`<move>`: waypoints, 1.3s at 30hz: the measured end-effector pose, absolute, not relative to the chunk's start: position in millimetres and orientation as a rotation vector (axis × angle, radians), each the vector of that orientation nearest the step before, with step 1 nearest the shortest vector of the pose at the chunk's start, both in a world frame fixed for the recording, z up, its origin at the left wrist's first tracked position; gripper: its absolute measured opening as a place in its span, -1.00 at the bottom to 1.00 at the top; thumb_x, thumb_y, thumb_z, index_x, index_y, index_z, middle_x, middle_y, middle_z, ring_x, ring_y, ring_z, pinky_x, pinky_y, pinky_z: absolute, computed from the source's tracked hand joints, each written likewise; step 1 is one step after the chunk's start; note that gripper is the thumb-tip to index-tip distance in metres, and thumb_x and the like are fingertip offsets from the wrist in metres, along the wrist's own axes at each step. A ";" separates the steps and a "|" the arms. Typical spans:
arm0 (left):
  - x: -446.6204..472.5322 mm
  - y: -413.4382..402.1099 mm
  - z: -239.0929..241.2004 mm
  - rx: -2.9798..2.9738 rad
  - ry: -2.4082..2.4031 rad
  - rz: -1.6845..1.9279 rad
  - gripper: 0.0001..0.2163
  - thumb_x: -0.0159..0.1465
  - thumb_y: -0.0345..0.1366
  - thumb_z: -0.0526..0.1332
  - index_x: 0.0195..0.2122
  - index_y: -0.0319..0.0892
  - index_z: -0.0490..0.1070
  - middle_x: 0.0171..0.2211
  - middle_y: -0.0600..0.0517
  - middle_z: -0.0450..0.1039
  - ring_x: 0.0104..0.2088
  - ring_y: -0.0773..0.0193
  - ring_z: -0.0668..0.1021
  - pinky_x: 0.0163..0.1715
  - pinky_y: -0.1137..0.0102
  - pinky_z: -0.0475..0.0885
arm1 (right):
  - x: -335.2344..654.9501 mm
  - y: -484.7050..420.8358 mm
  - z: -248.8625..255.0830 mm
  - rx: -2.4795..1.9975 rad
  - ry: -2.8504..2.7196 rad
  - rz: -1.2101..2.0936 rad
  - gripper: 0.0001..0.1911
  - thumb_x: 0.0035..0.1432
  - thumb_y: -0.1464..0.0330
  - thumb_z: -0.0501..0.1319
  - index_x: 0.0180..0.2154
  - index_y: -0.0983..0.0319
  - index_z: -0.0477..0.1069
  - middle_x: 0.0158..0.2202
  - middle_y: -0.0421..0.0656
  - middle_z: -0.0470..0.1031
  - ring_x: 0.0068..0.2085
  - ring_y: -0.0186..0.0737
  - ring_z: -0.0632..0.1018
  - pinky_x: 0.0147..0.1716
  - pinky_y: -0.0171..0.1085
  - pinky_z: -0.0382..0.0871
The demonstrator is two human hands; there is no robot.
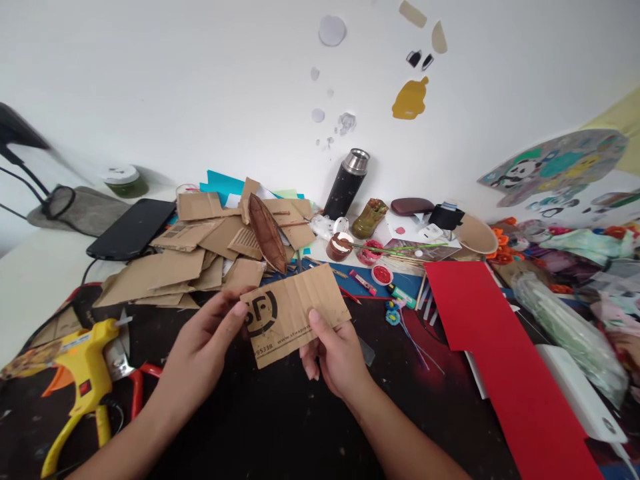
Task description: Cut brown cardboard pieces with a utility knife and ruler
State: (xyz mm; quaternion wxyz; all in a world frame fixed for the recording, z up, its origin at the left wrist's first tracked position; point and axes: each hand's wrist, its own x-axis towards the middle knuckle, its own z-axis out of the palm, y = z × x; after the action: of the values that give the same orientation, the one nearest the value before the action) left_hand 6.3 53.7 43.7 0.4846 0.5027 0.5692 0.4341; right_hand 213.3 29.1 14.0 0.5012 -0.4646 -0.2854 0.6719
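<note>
A rectangular piece of brown cardboard (295, 303), printed with black "SF" lettering, is held up over the dark tabletop, tilted in the middle of the view. My left hand (210, 333) pinches its left edge, thumb in front and fingers behind. At its lower right, my right hand (337, 353) grips it with the thumb pressed on the printed face. The fingers behind the cardboard are partly hidden. Just beyond it, a brown leaf-shaped piece (267, 233) leans on a pile of cut cardboard (165, 270).
At the left lie a yellow glue gun (87, 367) and red-handled scissors (137, 383). A black flask (347, 183) stands by the wall, near small paint pots (340, 247). Red card (500, 353) and a white power strip (580, 393) lie at the right.
</note>
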 end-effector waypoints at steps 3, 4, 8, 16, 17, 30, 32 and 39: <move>8.7 53.1 41.0 1.126 1.270 0.909 -0.49 0.26 0.24 0.40 -0.05 -0.11 0.64 -0.20 -0.02 0.70 -0.38 0.22 0.58 -0.41 0.37 0.54 | 213.1 28.1 11.9 -1.131 -0.718 1.616 -0.31 0.11 -0.27 0.48 -0.37 0.23 0.44 -0.62 -0.26 0.50 -0.76 -0.39 0.40 -0.82 -0.45 0.15; 9.1 52.7 38.7 1.091 1.254 0.883 -0.49 0.23 0.23 0.43 -0.08 -0.12 0.65 -0.25 0.00 0.68 -0.45 0.28 0.53 -0.48 0.41 0.49 | 213.0 27.8 11.7 -1.134 -0.730 1.615 -0.31 0.12 -0.27 0.47 -0.37 0.22 0.43 -0.61 -0.25 0.51 -0.75 -0.39 0.40 -0.82 -0.45 0.16; 9.7 53.4 32.6 0.918 1.231 0.884 -0.52 0.11 0.16 0.56 -0.18 -0.15 0.65 -0.45 0.10 0.56 -0.59 0.41 0.39 -0.62 0.49 0.34 | 213.7 27.4 14.7 -1.149 -0.797 1.624 -0.32 0.16 -0.28 0.43 -0.35 0.21 0.41 -0.58 -0.25 0.52 -0.73 -0.38 0.43 -0.78 -0.44 0.18; 0.8 73.2 55.1 0.624 1.279 1.382 -0.54 -0.11 0.01 0.68 -0.36 -0.17 0.59 -0.46 0.15 0.49 -0.56 0.44 0.42 -0.69 0.54 0.34 | 219.7 26.4 27.0 -1.126 -1.126 1.350 -0.54 0.42 -0.09 0.31 -0.06 0.18 0.56 -0.49 -0.29 0.51 -0.65 -0.41 0.40 -0.64 -0.40 0.23; -1.0 74.9 57.8 0.634 1.282 1.392 -0.53 -0.12 0.01 0.68 -0.35 -0.16 0.59 -0.45 0.15 0.49 -0.56 0.43 0.42 -0.68 0.54 0.35 | 221.3 26.8 28.1 -1.160 -1.191 1.283 -0.58 0.44 -0.05 0.30 -0.06 0.18 0.56 -0.49 -0.29 0.50 -0.62 -0.40 0.41 -0.62 -0.39 0.23; -27.3 64.4 72.5 1.015 1.458 1.165 -0.44 0.02 0.24 0.55 -0.19 -0.11 0.59 -0.45 0.10 0.57 -0.54 0.28 0.54 -0.56 0.43 0.47 | 234.7 34.8 44.3 -1.918 -2.176 0.544 -0.29 0.37 -0.06 0.38 0.36 0.18 0.45 0.22 0.12 0.59 0.06 0.22 0.70 0.01 0.08 0.58; -24.4 57.5 74.7 1.045 1.444 1.086 -0.41 -0.03 0.25 0.56 -0.18 -0.10 0.57 -0.51 0.12 0.56 -0.58 0.25 0.53 -0.59 0.39 0.46 | 227.2 38.6 45.6 -1.960 -2.228 0.517 -0.27 0.40 -0.03 0.36 0.40 0.20 0.39 0.26 0.17 0.55 0.06 0.26 0.70 -0.03 0.09 0.59; -14.5 26.6 55.7 1.076 1.307 0.810 -0.45 0.02 0.29 0.51 -0.26 -0.06 0.52 -0.55 0.08 0.61 -0.55 0.13 0.62 -0.46 0.27 0.59 | 223.4 42.8 42.0 -1.963 -2.134 0.570 -0.63 0.36 0.29 0.31 0.16 0.20 0.51 0.05 0.06 0.65 -0.08 0.10 0.71 -0.13 -0.07 0.52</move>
State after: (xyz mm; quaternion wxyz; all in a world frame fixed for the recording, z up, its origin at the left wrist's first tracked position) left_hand -14.5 26.6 55.7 0.5910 0.4625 0.5618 0.3481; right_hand 223.4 42.8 42.0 0.0932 -0.6614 -0.7190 0.1922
